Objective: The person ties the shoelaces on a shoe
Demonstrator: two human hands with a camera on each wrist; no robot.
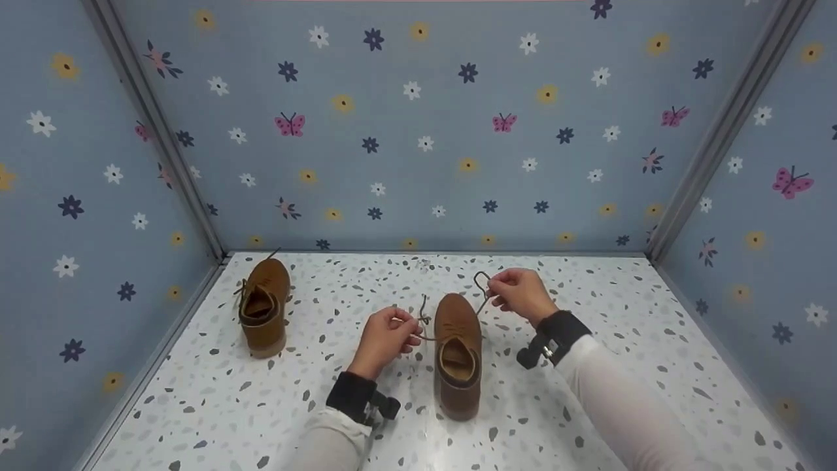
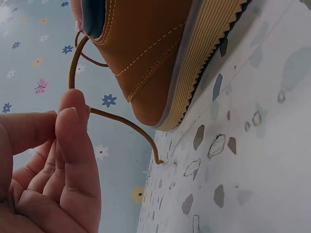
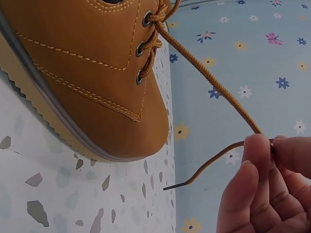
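Note:
A tan lace-up shoe [image 1: 458, 314] stands on the speckled surface between the two hands, toe pointing away. My left hand [image 1: 387, 337] pinches one shoelace [image 2: 73, 68] between thumb and index finger, left of the shoe; its loose end droops past the fingers. On the other side, my right hand [image 1: 523, 294] pinches the second shoelace [image 3: 209, 77] near the toe. That lace runs taut from the top eyelet to the fingers, and its dark tip hangs below them. In the right wrist view the laces cross at the top eyelets.
Another tan shoe [image 1: 265, 307] with laces stands at the left, near the side wall. Flower-patterned blue panels [image 1: 418, 131] close off the back and both sides. The speckled white tabletop [image 1: 340, 281] spreads beneath both shoes. A black wrist strap with a camera is on each arm.

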